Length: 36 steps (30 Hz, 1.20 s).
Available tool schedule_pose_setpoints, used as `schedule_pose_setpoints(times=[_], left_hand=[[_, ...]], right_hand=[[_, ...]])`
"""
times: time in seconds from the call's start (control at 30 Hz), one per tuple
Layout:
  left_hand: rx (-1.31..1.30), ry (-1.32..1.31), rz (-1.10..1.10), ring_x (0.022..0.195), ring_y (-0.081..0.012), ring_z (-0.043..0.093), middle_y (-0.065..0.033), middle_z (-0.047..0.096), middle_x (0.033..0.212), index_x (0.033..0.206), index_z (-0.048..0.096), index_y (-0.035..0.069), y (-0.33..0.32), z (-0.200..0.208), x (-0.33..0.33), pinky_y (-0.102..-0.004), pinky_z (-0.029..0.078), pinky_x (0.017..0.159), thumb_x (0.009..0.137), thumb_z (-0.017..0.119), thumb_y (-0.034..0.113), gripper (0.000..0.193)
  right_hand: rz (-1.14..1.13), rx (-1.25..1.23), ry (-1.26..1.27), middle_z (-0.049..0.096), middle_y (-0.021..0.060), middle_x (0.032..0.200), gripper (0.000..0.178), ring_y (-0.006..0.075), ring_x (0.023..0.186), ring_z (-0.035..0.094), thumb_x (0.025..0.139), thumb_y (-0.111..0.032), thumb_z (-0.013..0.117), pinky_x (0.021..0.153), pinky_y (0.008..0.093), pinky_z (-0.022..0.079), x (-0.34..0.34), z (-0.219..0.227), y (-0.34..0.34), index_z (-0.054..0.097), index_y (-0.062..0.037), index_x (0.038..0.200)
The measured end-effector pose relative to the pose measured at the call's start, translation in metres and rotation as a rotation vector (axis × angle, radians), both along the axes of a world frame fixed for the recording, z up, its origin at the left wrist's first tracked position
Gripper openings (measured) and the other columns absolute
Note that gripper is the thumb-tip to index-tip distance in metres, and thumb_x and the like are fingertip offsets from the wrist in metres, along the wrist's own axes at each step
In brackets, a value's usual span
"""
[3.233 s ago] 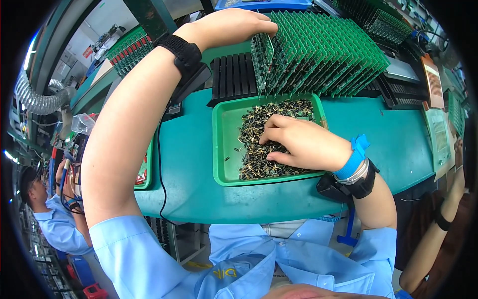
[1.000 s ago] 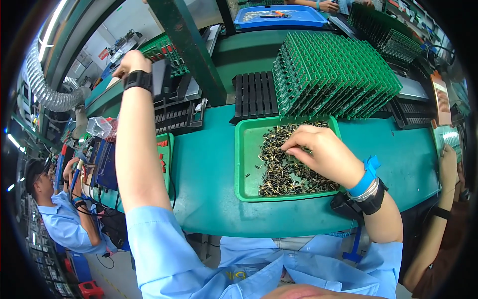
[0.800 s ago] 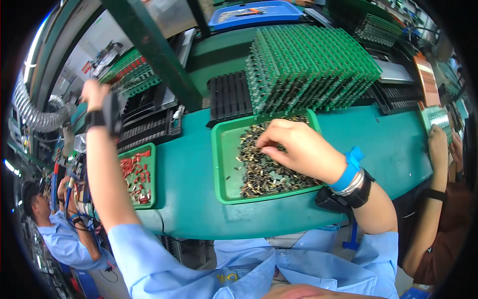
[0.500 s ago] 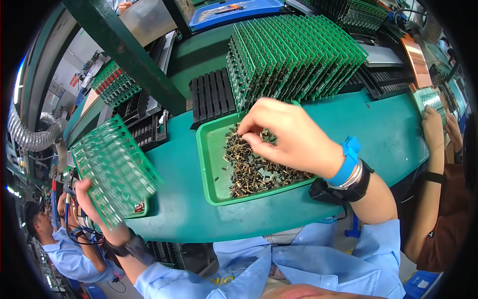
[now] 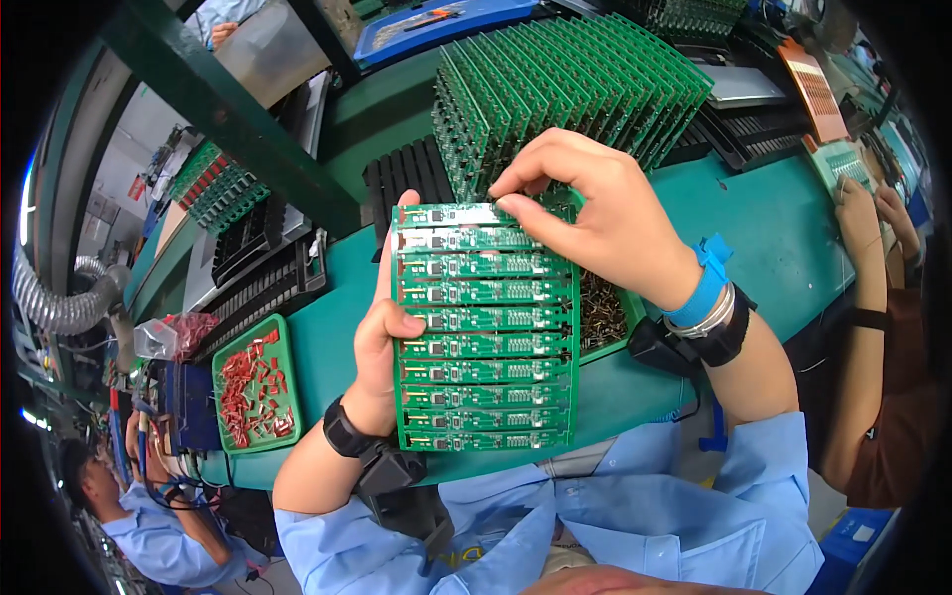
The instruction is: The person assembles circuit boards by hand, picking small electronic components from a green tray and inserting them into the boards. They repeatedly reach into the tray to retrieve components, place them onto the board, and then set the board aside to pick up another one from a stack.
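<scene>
My left hand (image 5: 375,342) grips a green circuit board panel (image 5: 484,345) by its left edge, thumb on the face and fingers behind. The panel is divided into several narrow strips carrying small components. At its top edge, my right hand (image 5: 610,213) has thumb and forefinger brought together in a pinch. Whatever sits between those fingertips is too small to make out. Behind the panel, a green tray is mostly hidden; some of its small dark and brass-coloured parts (image 5: 599,312) show at the right.
Upright circuit boards (image 5: 570,94) stand in a row behind my hands, beside a black slotted rack (image 5: 405,178). Small red parts (image 5: 253,387) fill a green tray (image 5: 295,392) at left. A green post (image 5: 228,104) rises at far left. Co-workers are at both sides.
My left hand has brought the panel from the left to the middle, over the tray of small parts. My right hand has risen from that tray to the panel's top edge.
</scene>
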<state>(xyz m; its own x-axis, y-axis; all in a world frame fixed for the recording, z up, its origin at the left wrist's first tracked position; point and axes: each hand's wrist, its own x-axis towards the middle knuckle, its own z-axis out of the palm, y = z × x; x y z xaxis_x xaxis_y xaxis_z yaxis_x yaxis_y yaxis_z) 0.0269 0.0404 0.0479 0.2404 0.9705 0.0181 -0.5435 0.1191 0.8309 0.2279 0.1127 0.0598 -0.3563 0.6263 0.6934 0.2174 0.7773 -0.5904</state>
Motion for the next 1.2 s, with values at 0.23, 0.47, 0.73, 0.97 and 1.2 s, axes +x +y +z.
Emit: schedule_pose_setpoints(times=[0.23, 0.47, 0.73, 0.97, 1.2], left_hand=[[0.050, 0.108, 0.040, 0.126, -0.0277, 0.043, -0.0134, 0.038, 0.139, 0.150, 0.008, 0.012, -0.012, -0.017, 0.003, -0.0399, 0.034, 0.108, 0.054, 0.049, 0.016, 0.104], [0.044, 0.105, 0.077, 0.126, -0.0274, 0.043, -0.0126, 0.038, 0.139, 0.150, 0.008, 0.012, -0.019, -0.017, 0.002, -0.0400, 0.033, 0.108, 0.051, 0.048, 0.012, 0.106], [0.035, 0.051, 0.052, 0.127, -0.0271, 0.042, -0.0121, 0.039, 0.139, 0.150, 0.008, 0.013, -0.021, -0.019, 0.005, -0.0399, 0.033, 0.108, 0.052, 0.046, 0.009, 0.105], [0.029, 0.041, 0.060, 0.127, -0.0272, 0.042, -0.0122, 0.038, 0.139, 0.150, 0.008, 0.013, -0.021, -0.019, 0.006, -0.0401, 0.033, 0.109, 0.052, 0.046, 0.008, 0.106], [0.013, 0.060, 0.072, 0.128, -0.0276, 0.041, -0.0124, 0.036, 0.141, 0.150, 0.007, 0.013, -0.022, -0.016, 0.007, -0.0408, 0.032, 0.109, 0.051, 0.047, 0.008, 0.106]], right_hand=[[0.026, -0.036, -0.107, 0.059, 0.0059, 0.081, 0.010, 0.0138, 0.070, 0.060, 0.076, -0.001, 0.066, 0.062, 0.0255, 0.048, -0.006, -0.002, -0.007, 0.062, -0.0016, 0.085], [0.066, 0.028, -0.110, 0.057, 0.0055, 0.078, 0.011, 0.0144, 0.068, 0.060, 0.072, 0.000, 0.066, 0.061, 0.0255, 0.048, -0.010, -0.006, -0.006, 0.060, -0.0013, 0.082], [0.046, 0.039, -0.128, 0.058, 0.0056, 0.078, 0.012, 0.0147, 0.069, 0.061, 0.072, 0.002, 0.066, 0.061, 0.0253, 0.050, -0.011, -0.007, -0.011, 0.061, -0.0014, 0.082], [0.047, 0.032, -0.110, 0.058, 0.0054, 0.077, 0.012, 0.0148, 0.067, 0.061, 0.071, 0.002, 0.067, 0.060, 0.0254, 0.050, -0.012, -0.009, -0.009, 0.061, -0.0016, 0.081], [0.016, 0.086, -0.156, 0.058, 0.0056, 0.077, 0.012, 0.0147, 0.066, 0.061, 0.071, 0.002, 0.066, 0.059, 0.0252, 0.050, -0.012, -0.007, -0.011, 0.061, -0.0019, 0.081]])
